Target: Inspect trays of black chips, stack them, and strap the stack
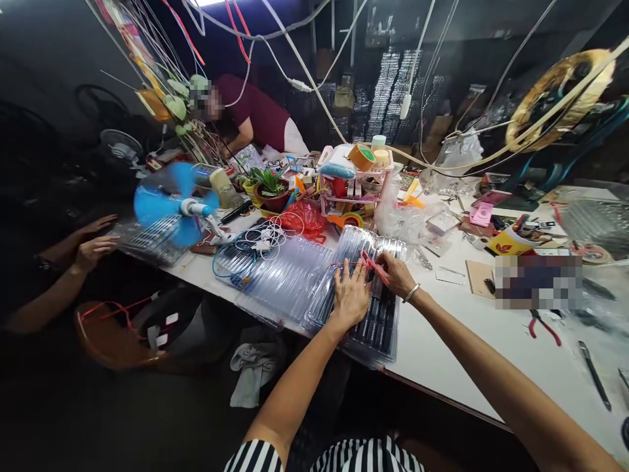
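Note:
A stack of clear plastic trays (378,331) with dark ribbed contents lies at the table's front edge. My left hand (351,298) rests flat on it, fingers stretched out and apart. My right hand (397,274), with a bangle at the wrist, is closed in a pinch on a looped red string (367,259) above the trays. One strand of the string runs left past my left fingertips. Just to the left, touching or nearly touching this stack, are more clear ribbed trays (289,278). What lies under my palm is hidden.
A blue fan (179,203) spins at the left, near a co-worker's hands (95,249). Tangled white cable (268,239) lies on the left trays. Behind stand a potted plant (270,187) and a pink rack (356,183). Red-handled pliers (544,324) lie right. Another person (260,111) leans over the far side.

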Demonstrator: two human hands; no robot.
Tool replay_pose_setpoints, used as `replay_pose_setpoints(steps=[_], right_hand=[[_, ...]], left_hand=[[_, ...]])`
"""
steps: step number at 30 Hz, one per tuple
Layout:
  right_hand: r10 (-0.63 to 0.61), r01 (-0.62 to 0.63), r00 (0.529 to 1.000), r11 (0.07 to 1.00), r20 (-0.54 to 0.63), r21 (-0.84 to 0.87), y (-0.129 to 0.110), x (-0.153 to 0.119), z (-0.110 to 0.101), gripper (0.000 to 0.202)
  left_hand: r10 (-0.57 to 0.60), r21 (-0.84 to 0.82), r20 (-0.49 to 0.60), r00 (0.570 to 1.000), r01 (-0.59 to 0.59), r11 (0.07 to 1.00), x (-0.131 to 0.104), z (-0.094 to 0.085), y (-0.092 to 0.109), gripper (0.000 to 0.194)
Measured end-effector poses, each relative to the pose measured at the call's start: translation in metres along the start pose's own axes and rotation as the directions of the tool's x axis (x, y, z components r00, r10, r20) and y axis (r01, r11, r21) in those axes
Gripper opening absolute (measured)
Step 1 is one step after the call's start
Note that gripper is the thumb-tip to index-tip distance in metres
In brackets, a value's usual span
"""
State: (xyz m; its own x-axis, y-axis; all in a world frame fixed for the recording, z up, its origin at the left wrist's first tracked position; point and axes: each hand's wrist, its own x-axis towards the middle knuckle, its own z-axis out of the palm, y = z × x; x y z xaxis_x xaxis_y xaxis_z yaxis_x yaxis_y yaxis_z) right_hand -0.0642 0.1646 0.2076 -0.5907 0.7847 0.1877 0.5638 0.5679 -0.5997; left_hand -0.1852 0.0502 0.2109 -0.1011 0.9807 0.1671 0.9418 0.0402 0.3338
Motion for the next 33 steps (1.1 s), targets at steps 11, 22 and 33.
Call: replay_pose_setpoints(steps=[11, 22, 33], right_hand=[[-0.015, -0.046, 0.981, 0.949, 0.191, 0.311, -0.021, -0.008, -0.016, 0.034], [0.175, -0.114, 0.982, 0.854, -0.075, 0.507, -0.056, -0.045, 0.007, 0.049], [0.362, -0.335, 0.928, 0.701, 0.09, 0.63, -0.048, -0.048, -0.02, 0.026]], left_hand=[[-0.013, 0.034, -0.004, 1.0, 0.013, 0.999, 0.0, 0.001, 0.0, 0.047], [-0.021, 0.117, -0.01, 1.0, 0.022, 0.993, 0.005, 0.005, 0.002, 0.05], [-0.078, 0.159, -0.015, 0.997, 0.08, 0.984, 0.009, 0.008, 0.001, 0.051]])
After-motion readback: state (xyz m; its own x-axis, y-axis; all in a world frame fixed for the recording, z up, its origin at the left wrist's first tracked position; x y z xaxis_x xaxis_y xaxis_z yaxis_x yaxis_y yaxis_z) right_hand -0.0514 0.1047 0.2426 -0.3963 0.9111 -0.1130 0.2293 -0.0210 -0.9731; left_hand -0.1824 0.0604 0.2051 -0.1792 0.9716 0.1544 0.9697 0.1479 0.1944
